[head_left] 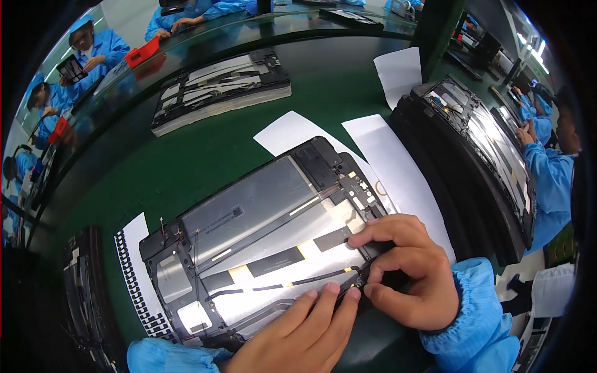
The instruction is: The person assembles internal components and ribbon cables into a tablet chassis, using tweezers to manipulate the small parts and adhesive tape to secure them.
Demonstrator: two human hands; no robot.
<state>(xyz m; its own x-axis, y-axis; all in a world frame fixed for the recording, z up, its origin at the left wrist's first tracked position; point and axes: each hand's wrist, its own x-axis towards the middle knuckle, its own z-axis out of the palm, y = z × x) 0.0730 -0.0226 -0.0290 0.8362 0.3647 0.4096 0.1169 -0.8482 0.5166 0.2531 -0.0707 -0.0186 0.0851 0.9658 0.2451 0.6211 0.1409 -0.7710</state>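
Note:
An opened tablet (pixel 236 202) lies slanted in front of me, its inside facing up. Flat grey and silver battery areas, black tape strips and thin cables fill it. My left hand (pixel 298 332) rests with outstretched fingers on the tablet's near edge, fingertips beside a thin black cable (pixel 320 276). Over the right end is my right hand (pixel 413 273), its index fingertip touching the silver area by a black strip (pixel 333 239). The thumb and a bent finger come together at the tablet's near right corner; whatever is between them is hidden.
White paper sheets (pixel 404 180) lie beyond and right of the tablet. A label strip sheet (pixel 140 280) is at left. Stacked tablet parts stand at right (pixel 472 149), far back (pixel 224 87) and far left (pixel 87 298). Co-workers in blue sit around; red bins (pixel 142 53) stand beyond.

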